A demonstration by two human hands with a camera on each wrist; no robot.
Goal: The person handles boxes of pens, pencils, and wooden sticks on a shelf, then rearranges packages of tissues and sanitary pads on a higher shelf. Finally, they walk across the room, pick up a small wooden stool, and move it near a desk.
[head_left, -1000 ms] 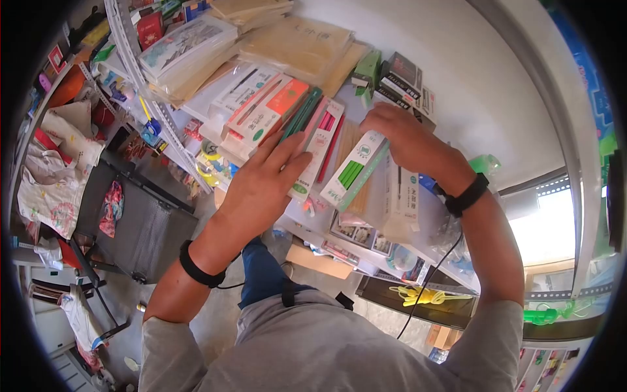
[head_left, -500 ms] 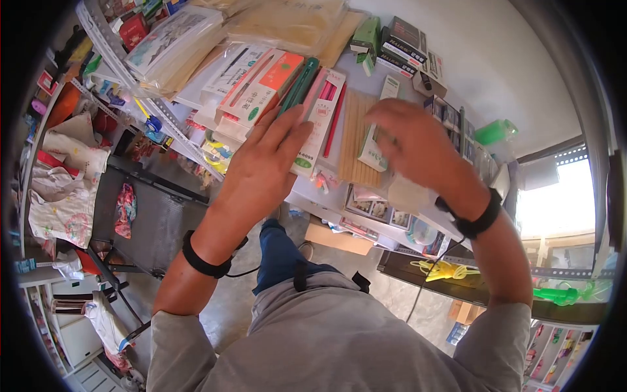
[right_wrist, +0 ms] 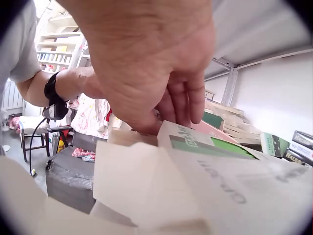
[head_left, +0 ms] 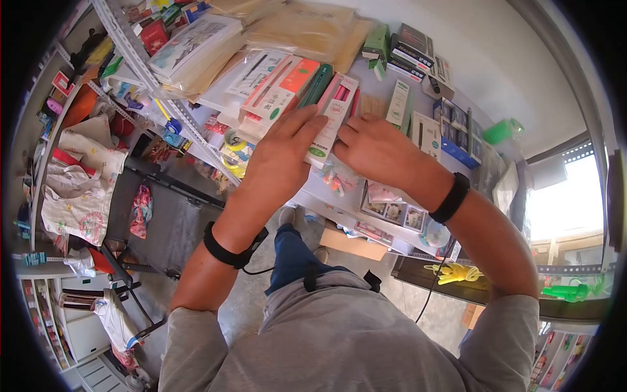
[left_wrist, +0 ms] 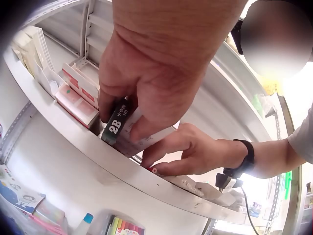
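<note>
Pink pencil box (head_left: 335,112) is up front on the white shelf (left_wrist: 68,129), btwn the hands. It's long, slim, thin card, pink side panel, cutout window w/ pink pencils showing. Flush on its L side: a dark green box (head_left: 318,83), narrow, glossy, hard-edged, 2B printed on the end. Next along is a chunky orange-and-white box (head_left: 279,93), smooth card too. On the other side I've got pale wood-coloured sticks (head_left: 373,104), straight and matte, then a white-and-green box (head_left: 399,101), crisp corners. Behind: brown paper stacks (head_left: 297,29) in crinkly clear film.

Hands: L hand (head_left: 282,151) comes in from the L, palm down, fingers bent over the near ends of the dark green and pink boxes, thumb on the pink one. Can't tell from my feed if that's a real pinch or just resting. R hand (head_left: 379,151) is right beside it, knuckles up, thumb and index together on a shiny red pencil (left_wrist: 154,170), only its tip visible in the L wrist cam. Both elbows bent, forearms angled inward, black wristbands (head_left: 452,198) below soft grey sleeves (head_left: 196,343).
</note>
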